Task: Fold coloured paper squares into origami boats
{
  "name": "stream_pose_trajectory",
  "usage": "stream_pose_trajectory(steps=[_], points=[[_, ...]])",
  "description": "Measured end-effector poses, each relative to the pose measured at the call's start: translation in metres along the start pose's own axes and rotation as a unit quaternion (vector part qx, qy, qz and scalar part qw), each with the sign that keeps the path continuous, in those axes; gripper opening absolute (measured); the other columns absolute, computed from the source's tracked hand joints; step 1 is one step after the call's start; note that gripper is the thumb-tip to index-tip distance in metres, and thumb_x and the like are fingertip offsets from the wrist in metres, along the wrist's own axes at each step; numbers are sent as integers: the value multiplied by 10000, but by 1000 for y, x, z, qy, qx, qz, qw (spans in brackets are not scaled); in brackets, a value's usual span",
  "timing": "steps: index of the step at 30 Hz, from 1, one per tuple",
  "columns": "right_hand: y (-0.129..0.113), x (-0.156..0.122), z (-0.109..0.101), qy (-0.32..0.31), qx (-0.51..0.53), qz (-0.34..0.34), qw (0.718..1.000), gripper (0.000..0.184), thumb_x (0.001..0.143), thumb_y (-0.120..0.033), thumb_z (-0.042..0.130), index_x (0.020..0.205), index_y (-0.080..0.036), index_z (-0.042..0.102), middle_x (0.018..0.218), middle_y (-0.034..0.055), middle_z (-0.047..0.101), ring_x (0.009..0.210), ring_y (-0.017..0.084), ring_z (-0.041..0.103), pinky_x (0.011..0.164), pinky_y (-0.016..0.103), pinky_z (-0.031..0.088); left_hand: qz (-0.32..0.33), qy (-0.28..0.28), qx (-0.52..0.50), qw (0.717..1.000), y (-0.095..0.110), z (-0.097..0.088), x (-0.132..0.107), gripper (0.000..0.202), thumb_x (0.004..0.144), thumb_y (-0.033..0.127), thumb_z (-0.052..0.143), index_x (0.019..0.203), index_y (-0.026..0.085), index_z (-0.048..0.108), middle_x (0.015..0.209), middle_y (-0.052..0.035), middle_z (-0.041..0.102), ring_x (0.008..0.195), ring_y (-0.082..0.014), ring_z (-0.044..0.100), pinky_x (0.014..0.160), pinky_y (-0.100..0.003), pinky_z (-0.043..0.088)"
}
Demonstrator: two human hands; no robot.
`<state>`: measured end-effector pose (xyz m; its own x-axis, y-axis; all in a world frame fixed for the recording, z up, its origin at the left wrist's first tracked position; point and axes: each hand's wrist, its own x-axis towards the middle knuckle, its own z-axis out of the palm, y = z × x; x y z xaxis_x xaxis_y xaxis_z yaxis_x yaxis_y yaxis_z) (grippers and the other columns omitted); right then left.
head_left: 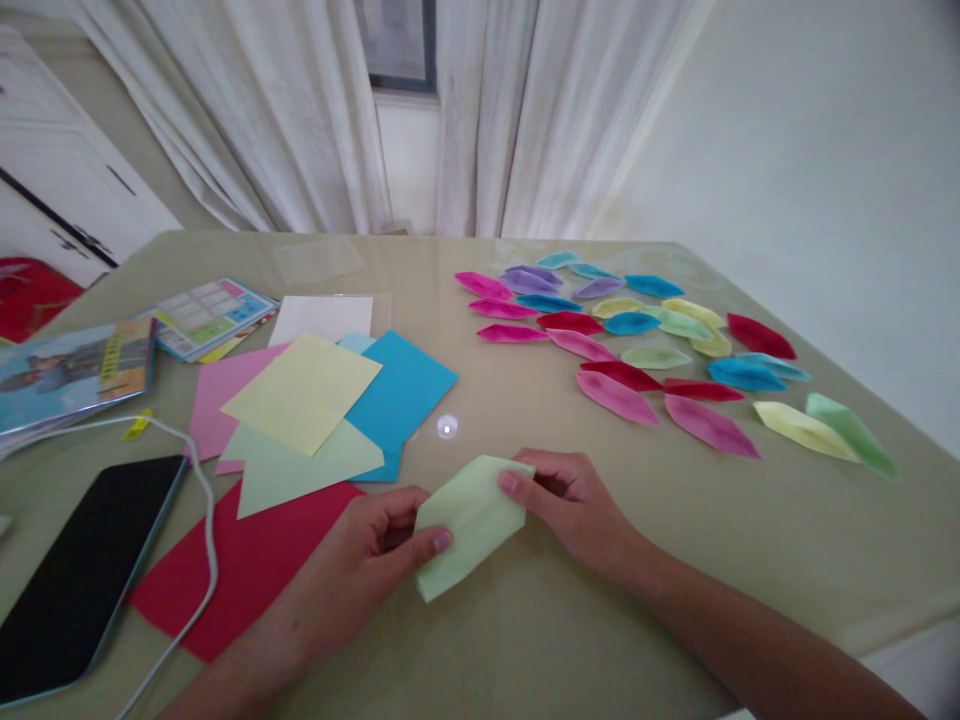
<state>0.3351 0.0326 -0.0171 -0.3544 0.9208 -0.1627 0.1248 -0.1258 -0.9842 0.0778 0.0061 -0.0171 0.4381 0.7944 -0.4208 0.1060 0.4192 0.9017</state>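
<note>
A folded piece of pale green paper (474,525) is held between both hands above the near middle of the table. My left hand (390,545) pinches its left end, thumb on top and fingers underneath. At the upper right corner, my right hand (566,500) grips the same paper between thumb and fingers. Its corners are folded, giving a six-sided outline. To the left of it lie loose square sheets: a pale yellow sheet (306,392), a light green sheet (300,470), a blue sheet (405,385) and a red sheet (247,565) partly under my left forearm.
Several folded boat-like paper pieces (619,397) in many colours spread over the right half of the table (675,540). A black phone (90,570), a white cable (210,530) and booklets (75,370) lie at the left. Curtains (487,120) hang behind.
</note>
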Motion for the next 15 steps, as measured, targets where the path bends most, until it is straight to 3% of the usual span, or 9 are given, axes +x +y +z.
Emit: stream_pose_trajectory(steps=[3,9,15], points=[[1,2,0,12,-9,-36,999,273,932,-437,813,1108,-228,798,1022,43,765,820,181,638,682,277,465,27,31,23,999,-1,-1,-1,317,886,464,835,987,172,764,903,-48,784,813,-205,710,672,-247,520],[6,6,-3,96,2,-80,992,163,960,-369,793,972,-232,705,902,-2,692,817,156,628,722,260,482,96,139,-8,986,5,-2,-1,415,1003,561,674,1232,216,702,926,-34,788,814,-183,720,693,-243,576],[10,10,-4,131,37,-71,988,240,942,-388,812,1004,-239,633,869,-18,649,791,150,601,678,244,462,106,103,-62,987,11,2,-2,412,988,544,711,1263,237,701,1108,-64,813,931,-203,771,802,-293,658]])
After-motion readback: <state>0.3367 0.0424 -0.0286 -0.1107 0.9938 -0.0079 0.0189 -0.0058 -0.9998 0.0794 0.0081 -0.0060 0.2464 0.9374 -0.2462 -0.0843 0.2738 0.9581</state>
